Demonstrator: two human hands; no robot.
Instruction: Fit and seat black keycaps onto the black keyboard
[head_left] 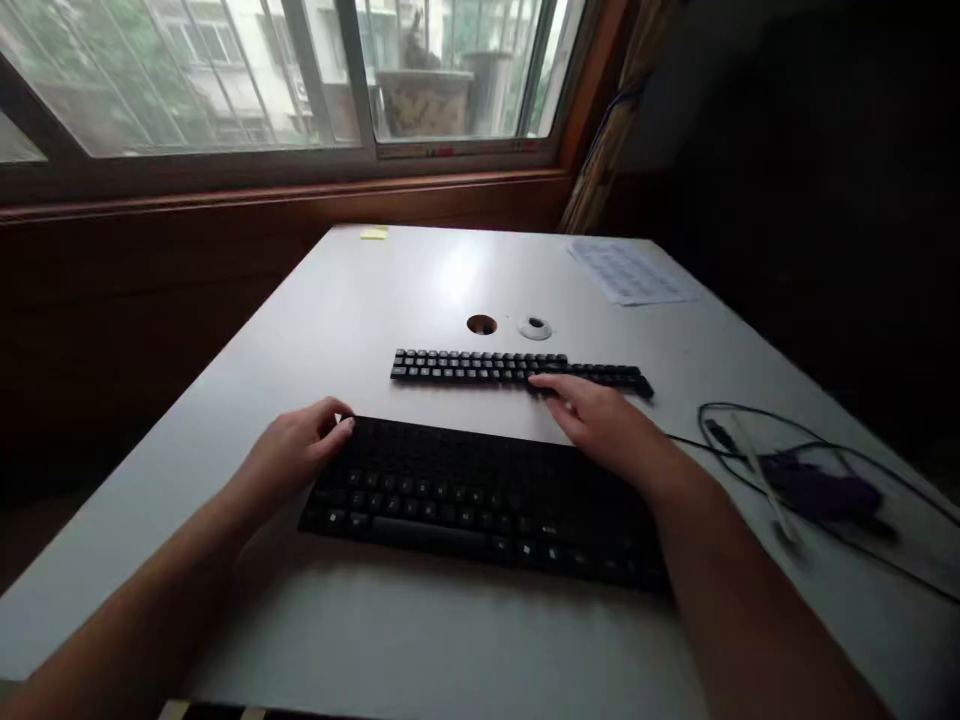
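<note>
A black keyboard [450,515] lies slightly turned in front of me; its lower rows carry lettered keys, while its upper part looks dark and bare of lettering. My left hand [304,440] is closed on its far left corner, thumb on top. Behind the keyboard, loose black keycaps [465,367] are lined up in rows on the table. My right hand [596,410] reaches over the keyboard's far right part to these keycaps. Its index finger is stretched out, with the fingertip touching the front row, and the thumb is apart below it. My right forearm hides the keyboard's right end.
The white table [300,320] has a round cable hole [481,325] with a white ring cover [535,327] beside it. To the right lie a black cable [750,410] and a purple object [821,492]. Farther back are paper sheets [630,270] and a yellow note [373,233].
</note>
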